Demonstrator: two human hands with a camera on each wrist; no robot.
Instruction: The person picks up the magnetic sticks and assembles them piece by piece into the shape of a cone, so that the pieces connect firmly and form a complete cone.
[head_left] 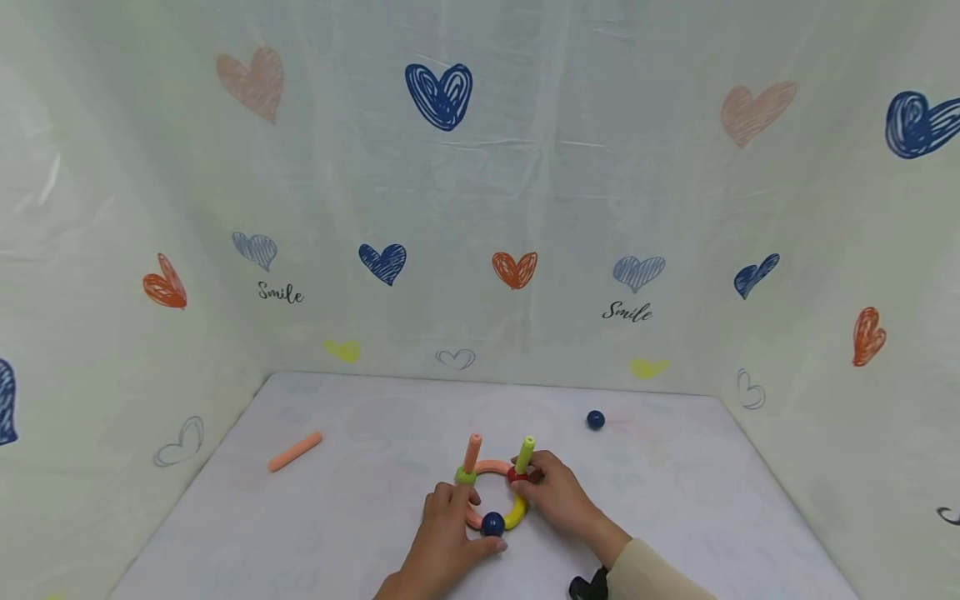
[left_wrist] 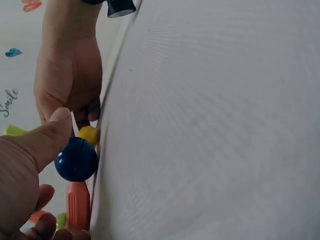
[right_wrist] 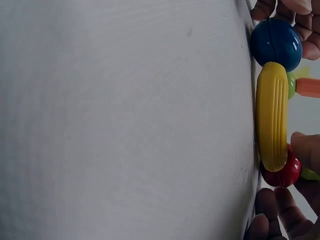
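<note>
A ring of toy building pieces lies on the table, made of orange curved rods [head_left: 492,467] and a yellow curved rod [head_left: 517,512] joined by balls. My left hand [head_left: 447,533] holds its left side, fingers bent by the orange curve and thumb beside the blue ball [left_wrist: 76,160]. An upright orange rod [head_left: 472,452] stands on the green ball [head_left: 465,477]. On the ring's far right, my right hand [head_left: 558,497] pinches the red ball [right_wrist: 282,170] between thumb and fingers. A lime-green rod [head_left: 526,454] rises from that ball, tilted slightly.
A loose orange rod [head_left: 296,452] lies at the left of the white table [head_left: 360,425]. Another dark blue ball [head_left: 596,419] sits toward the back right. A curtain [head_left: 480,192] printed with hearts surrounds the table. A black device [head_left: 588,586] is at the right wrist.
</note>
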